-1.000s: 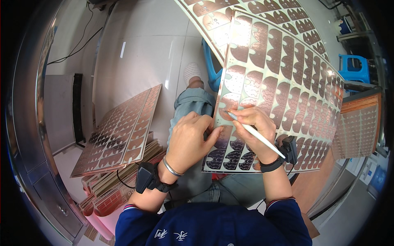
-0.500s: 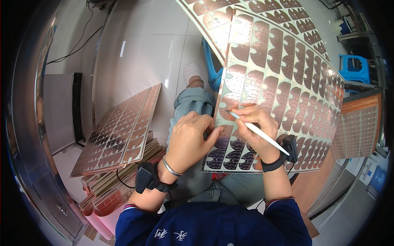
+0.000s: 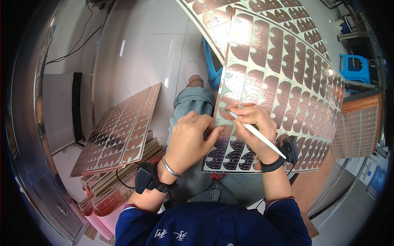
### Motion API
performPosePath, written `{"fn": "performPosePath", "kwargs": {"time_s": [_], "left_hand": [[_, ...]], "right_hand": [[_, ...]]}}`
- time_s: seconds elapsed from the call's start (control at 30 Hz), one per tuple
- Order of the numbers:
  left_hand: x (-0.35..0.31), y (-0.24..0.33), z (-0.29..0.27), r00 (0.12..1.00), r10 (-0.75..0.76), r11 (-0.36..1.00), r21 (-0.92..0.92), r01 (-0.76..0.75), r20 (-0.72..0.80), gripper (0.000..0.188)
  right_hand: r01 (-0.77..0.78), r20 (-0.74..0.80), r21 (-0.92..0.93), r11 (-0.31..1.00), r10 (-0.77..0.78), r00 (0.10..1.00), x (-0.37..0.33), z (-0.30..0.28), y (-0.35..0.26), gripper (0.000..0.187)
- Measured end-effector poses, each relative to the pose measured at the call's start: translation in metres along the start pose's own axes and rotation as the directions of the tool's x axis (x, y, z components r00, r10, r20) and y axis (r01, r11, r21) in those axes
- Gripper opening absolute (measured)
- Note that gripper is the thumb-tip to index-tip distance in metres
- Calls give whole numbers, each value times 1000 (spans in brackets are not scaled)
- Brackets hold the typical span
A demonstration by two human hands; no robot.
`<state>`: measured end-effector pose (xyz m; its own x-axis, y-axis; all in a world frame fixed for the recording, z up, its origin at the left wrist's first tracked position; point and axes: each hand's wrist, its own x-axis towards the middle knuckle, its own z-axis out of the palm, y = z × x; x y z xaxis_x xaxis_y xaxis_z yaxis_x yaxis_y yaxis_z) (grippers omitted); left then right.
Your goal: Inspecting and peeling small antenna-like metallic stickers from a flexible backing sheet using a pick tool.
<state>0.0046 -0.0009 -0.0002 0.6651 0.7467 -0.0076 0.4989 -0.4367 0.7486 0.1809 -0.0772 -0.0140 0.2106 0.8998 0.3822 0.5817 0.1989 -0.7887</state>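
Pen [image 3: 262,136] swung slightly, right fingers [image 3: 251,117] clamping it; left fingers [image 3: 213,138] touch panel [image 3: 283,92], grip unclear.

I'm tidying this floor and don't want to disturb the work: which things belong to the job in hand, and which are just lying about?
In the job:
white pen-like tool, in the right hand
copper-patterned panel at its tip, left hand at its edge

Seemingly lying about:
tilted panel at left
stacked boards beside it
blue stool at right

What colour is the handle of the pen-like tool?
The handle is white, seen best in the head view.
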Motion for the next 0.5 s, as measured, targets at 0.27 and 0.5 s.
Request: {"fn": "performPosePath", "kwargs": {"time_s": [0.27,0.5], "left_hand": [[0,-1,-1,1000,-6,1000,-10,6,8,22],[1,-1,0,1000,-2,1000,-7,2,12,22]], "right_hand": [[-199,23,177,964,198,980,-3,0,1,16],[-142,1,132,981,143,990,-3,-2,5,16]]}}
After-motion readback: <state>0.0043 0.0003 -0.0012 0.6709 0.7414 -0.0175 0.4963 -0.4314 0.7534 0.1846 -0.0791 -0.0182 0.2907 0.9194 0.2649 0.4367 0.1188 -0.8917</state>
